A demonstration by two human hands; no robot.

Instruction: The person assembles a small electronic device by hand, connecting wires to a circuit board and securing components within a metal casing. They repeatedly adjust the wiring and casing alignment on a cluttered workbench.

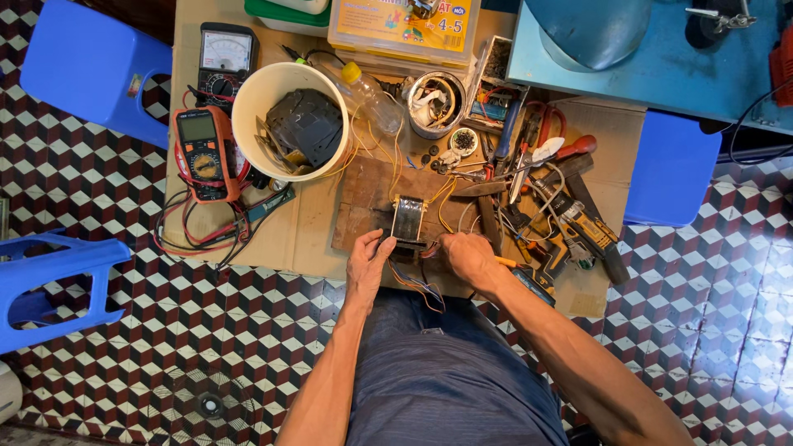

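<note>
1. Head view, the work itself: a small transformer (408,220) stands on a worn wooden board (363,194) at the near edge of the cardboard-covered table (310,223). Its long axis runs near to far, away from my lap. Coloured wires (417,285) trail off its near end toward me.

2. Head view, my left hand (368,260): it lies just left of the transformer's near end, fingers curled against its base and touching it. I would call it a loose steadying hold, not a full clamp.

3. Head view, my right hand (468,254): it sits just right of the same near end, closed around something small; an orange handle (505,263) pokes out on its right, probably a tool, though the tip is hidden. Both hands are about equally close, with the transformer lying between them and slightly farther away.

4. Head view, surroundings: far left, a white bucket (289,120) of dark parts, an orange multimeter (203,151) and an analogue meter (225,58). To the right, a heap of hand tools (549,206). Blue plastic stools (91,66) stand on the patterned tile floor (124,347).
</note>
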